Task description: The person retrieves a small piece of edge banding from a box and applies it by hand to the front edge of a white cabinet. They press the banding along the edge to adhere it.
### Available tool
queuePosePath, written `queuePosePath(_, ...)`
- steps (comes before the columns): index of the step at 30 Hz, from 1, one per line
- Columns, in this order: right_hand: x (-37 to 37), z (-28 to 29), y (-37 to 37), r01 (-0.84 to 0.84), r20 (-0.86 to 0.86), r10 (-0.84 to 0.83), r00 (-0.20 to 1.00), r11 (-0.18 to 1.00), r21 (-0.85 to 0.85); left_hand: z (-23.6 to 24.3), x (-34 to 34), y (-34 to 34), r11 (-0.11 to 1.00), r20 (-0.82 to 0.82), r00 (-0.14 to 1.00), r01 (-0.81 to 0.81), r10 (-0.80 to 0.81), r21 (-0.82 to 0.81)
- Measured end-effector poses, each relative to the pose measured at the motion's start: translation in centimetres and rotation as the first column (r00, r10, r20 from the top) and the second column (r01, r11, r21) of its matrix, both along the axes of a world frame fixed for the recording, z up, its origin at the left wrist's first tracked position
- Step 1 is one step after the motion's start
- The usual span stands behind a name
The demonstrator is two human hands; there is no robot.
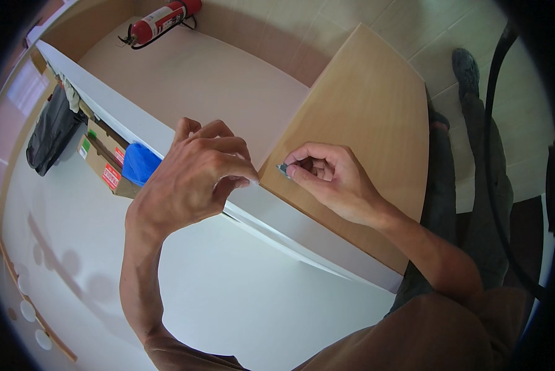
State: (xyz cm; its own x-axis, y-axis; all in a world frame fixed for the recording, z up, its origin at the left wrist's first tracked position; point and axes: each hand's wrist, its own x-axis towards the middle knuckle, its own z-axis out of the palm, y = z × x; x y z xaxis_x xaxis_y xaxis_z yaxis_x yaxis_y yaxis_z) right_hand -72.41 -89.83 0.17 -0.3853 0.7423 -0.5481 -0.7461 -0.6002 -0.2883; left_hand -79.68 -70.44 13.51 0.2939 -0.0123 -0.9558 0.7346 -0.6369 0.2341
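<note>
My left hand (197, 173) is curled above a white edge, its thumb and index finger pinched on a small whitish thing that I cannot make out. Just right of it, my right hand (333, 185) grips a small dark grey piece (282, 169), apparently metal, between thumb and fingers. Both hands are over the corner of a light wooden panel (376, 105), where it meets a white strip (327, 247).
A red fire extinguisher (157, 25) lies at the far end of a recessed pale surface. Left are a black bag (49, 130), a cardboard box (101, 164) and a blue plastic bag (141, 164). Legs in dark trousers (487, 173) and a black cable (494, 86) are at right.
</note>
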Motion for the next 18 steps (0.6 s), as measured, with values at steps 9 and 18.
queuePosePath(9, -0.1, 0.0, 0.1, 0.004, -0.007, -0.004, 1.0, 1.0, -0.009, -0.8, 0.0, 0.4, 0.999, -0.072, 0.997, -0.034, 0.032, -0.022)
queuePosePath(18, 0.1, -0.1, 0.2, -0.001, 0.009, 0.002, 1.0, 1.0, -0.013, -1.0, 1.2, -0.5, 0.999, -0.108, 0.994, 0.012, -0.009, 0.03)
